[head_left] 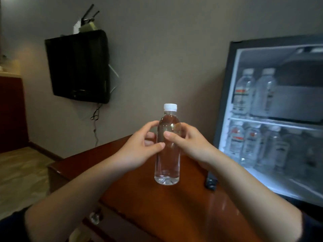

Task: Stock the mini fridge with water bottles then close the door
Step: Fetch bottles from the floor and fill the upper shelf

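Centre frame: one clear, unlabelled water bottle [167,147] with a white cap, held upright in the air above the reddish wooden cabinet [139,198], not resting on it. Both hands grasp it: the left hand [138,151] has its thumb on the front and fingers curled behind, and the right hand [190,144] is wrapped round the shoulder with its thumb across the front. Two-handed hold likely steadies it, or passes it toward the right side, before loading. Mini fridge [225,102] at right of frame, interior lit and exposed; the door itself I cannot make out. Count: one bottle in hand; two upper-shelf bottles [264,91] standing side by side at left; lower-shelf bottles [251,142] number three at least, too blurred to be sure. Room shows to their right on both levels. One wall television [78,67], upper left. One small dark object [211,182] on the cabinet beside the fridge.
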Demonstrator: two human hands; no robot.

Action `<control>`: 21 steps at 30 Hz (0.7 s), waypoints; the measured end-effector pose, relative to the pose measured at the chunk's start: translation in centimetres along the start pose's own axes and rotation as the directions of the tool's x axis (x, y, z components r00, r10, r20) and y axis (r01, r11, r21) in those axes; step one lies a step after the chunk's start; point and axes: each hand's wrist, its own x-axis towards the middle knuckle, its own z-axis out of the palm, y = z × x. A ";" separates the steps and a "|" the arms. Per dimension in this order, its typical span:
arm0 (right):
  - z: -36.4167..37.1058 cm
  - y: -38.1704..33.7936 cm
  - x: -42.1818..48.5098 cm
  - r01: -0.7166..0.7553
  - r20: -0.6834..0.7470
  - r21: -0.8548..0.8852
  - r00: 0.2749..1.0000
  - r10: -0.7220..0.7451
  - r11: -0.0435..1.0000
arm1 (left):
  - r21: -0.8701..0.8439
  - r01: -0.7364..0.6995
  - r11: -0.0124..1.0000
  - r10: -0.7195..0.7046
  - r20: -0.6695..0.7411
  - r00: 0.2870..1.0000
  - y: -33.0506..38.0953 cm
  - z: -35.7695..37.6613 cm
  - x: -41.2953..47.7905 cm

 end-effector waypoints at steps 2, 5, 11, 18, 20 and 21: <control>-2.6 -0.2 0.0 -0.010 -0.077 -0.031 0.997 0.008 0.999 | -0.032 -0.041 0.999 0.043 0.043 0.998 0.7 2.0 1.9; -6.2 -1.0 -0.2 -0.021 -0.194 -0.088 0.981 0.003 0.996 | -0.072 -0.090 0.993 0.095 0.068 0.993 1.9 5.1 4.9; -13.7 -1.9 0.0 -0.085 -0.351 -0.236 0.936 -0.003 0.968 | -0.133 -0.199 0.971 0.211 0.082 0.974 4.8 11.5 10.0; -22.0 -2.2 0.5 -0.189 -0.561 -0.313 0.828 -0.020 0.931 | -0.098 -0.244 0.965 0.255 0.125 0.959 6.8 18.9 15.3; -24.1 -1.9 0.9 -0.212 -0.619 -0.358 0.783 -0.061 0.909 | -0.089 -0.273 0.958 0.284 0.156 0.946 7.4 20.8 16.3; -25.2 -1.7 1.0 -0.233 -0.637 -0.380 0.768 -0.070 0.895 | -0.078 -0.284 0.956 0.294 0.175 0.940 7.7 21.6 16.8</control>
